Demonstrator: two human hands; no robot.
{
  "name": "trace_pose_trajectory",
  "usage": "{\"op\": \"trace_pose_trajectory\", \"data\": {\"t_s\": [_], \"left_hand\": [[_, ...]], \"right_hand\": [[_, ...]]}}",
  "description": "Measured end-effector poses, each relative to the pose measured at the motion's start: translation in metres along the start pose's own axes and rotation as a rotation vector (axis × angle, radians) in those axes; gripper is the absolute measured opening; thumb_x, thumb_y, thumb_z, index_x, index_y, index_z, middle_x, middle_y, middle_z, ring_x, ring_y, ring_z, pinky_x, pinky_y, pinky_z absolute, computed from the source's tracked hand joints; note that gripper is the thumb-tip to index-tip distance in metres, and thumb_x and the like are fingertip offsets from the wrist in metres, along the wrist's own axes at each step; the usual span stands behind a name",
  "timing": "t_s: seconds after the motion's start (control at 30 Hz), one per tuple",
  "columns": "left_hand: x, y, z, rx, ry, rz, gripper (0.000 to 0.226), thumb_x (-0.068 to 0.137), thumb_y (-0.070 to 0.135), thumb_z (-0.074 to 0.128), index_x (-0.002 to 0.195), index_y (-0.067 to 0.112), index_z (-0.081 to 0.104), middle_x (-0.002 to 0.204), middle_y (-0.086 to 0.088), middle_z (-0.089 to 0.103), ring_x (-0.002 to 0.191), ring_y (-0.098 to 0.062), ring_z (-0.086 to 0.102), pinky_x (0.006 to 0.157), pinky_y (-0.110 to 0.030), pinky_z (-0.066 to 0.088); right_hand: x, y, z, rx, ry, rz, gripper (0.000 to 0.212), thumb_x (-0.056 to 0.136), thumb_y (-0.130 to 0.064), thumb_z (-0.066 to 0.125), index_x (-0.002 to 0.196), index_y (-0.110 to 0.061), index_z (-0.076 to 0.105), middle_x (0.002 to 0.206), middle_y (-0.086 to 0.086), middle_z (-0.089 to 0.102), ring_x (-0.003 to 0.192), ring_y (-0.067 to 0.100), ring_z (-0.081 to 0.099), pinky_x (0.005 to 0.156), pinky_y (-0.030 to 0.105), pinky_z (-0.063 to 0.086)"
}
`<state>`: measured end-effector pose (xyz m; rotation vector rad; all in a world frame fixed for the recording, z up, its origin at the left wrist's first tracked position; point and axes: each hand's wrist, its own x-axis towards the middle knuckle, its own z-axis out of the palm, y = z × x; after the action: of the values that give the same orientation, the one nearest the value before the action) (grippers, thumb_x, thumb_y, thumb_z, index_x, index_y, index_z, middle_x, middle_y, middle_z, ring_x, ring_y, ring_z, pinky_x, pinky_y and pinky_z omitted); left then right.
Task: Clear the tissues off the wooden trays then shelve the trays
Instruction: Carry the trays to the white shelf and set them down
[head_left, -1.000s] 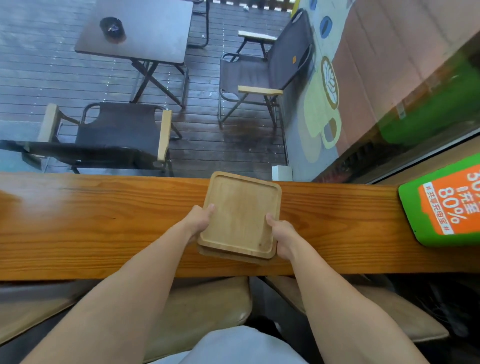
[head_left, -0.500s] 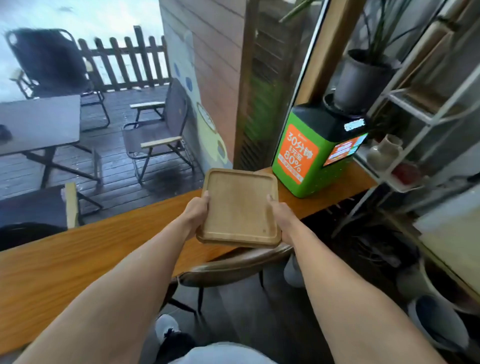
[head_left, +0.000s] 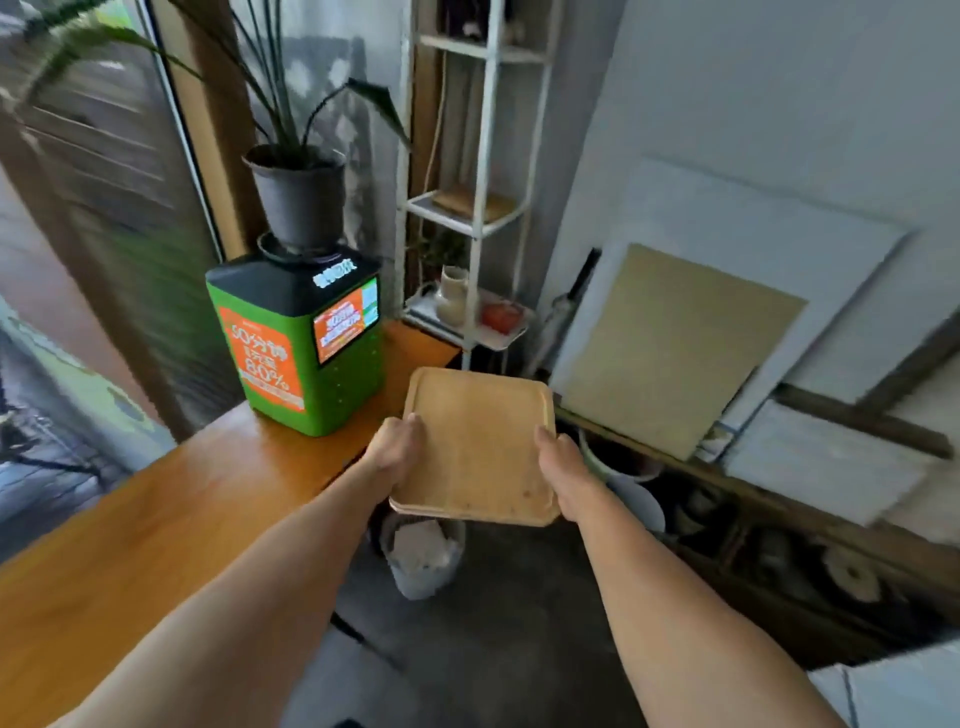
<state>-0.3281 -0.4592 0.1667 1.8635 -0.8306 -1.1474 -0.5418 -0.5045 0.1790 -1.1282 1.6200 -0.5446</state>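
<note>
I hold a stack of square wooden trays (head_left: 475, 441) in the air, past the end of the wooden counter (head_left: 156, 530). The top tray is bare, with no tissue on it; a second tray's edge shows underneath. My left hand (head_left: 392, 449) grips the stack's left edge and my right hand (head_left: 563, 465) grips its right edge. A white metal shelf rack (head_left: 480, 171) stands straight ahead beyond the trays.
A green and orange box (head_left: 296, 343) with a potted plant (head_left: 298, 192) on top sits at the counter's far end. A waste bin holding white tissues (head_left: 423, 558) stands on the floor below the trays. Boards (head_left: 680, 343) lean on the right wall above low clutter.
The trays were lifted off the counter and carried to the right. My view has swung from the window and terrace toward the shelf rack and wall.
</note>
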Motion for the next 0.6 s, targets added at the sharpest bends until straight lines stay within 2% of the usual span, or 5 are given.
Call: {"op": "trace_pose_trajectory", "data": {"t_s": [0.13, 0.23, 0.33, 0.4, 0.6], "left_hand": [[0.027, 0.035, 0.052, 0.201, -0.028, 0.034, 0.066, 0.100, 0.052, 0.026, 0.137, 0.002, 0.048, 0.130, -0.018, 0.057, 0.115, -0.034, 0.057, 0.095, -0.038, 0.044], [0.060, 0.058, 0.085, 0.297, -0.055, 0.059, 0.065, 0.100, 0.052, 0.025, 0.138, 0.002, 0.044, 0.132, -0.019, 0.055, 0.115, -0.035, 0.055, 0.090, -0.038, 0.042], [0.103, 0.082, 0.115, 0.297, -0.077, 0.071, 0.065, 0.100, 0.052, 0.027, 0.138, 0.001, 0.043, 0.132, -0.020, 0.053, 0.117, -0.037, 0.053, 0.092, -0.039, 0.042], [0.138, 0.102, 0.134, 0.299, -0.078, 0.090, 0.064, 0.100, 0.050, 0.028, 0.135, -0.001, 0.045, 0.132, -0.021, 0.054, 0.117, -0.036, 0.053, 0.092, -0.039, 0.042], [0.254, 0.187, 0.175, 0.292, -0.080, 0.104, 0.065, 0.100, 0.053, 0.027, 0.131, 0.000, 0.048, 0.112, -0.014, 0.057, 0.096, -0.028, 0.055, 0.078, -0.035, 0.042]], "right_hand": [[0.028, -0.003, -0.040, 0.031, 0.119, 0.015, 0.067, 0.102, -0.051, 0.031, 0.153, -0.009, 0.023, 0.151, 0.017, 0.041, 0.129, 0.037, 0.047, 0.106, 0.049, 0.040], [0.064, -0.010, -0.066, 0.011, 0.177, 0.010, 0.065, 0.103, -0.049, 0.030, 0.153, -0.007, 0.026, 0.151, 0.016, 0.041, 0.130, 0.036, 0.045, 0.100, 0.043, 0.039], [0.113, -0.025, -0.088, 0.001, 0.205, 0.002, 0.062, 0.104, -0.046, 0.029, 0.148, -0.003, 0.033, 0.136, 0.016, 0.051, 0.115, 0.034, 0.051, 0.092, 0.039, 0.039], [0.150, -0.042, -0.101, -0.011, 0.215, 0.021, 0.062, 0.104, -0.045, 0.029, 0.148, -0.001, 0.032, 0.135, 0.017, 0.052, 0.115, 0.035, 0.052, 0.099, 0.041, 0.042], [0.273, -0.121, -0.138, -0.006, 0.206, 0.051, 0.064, 0.104, -0.047, 0.028, 0.151, -0.003, 0.029, 0.147, 0.018, 0.045, 0.127, 0.036, 0.049, 0.107, 0.048, 0.041]]}}
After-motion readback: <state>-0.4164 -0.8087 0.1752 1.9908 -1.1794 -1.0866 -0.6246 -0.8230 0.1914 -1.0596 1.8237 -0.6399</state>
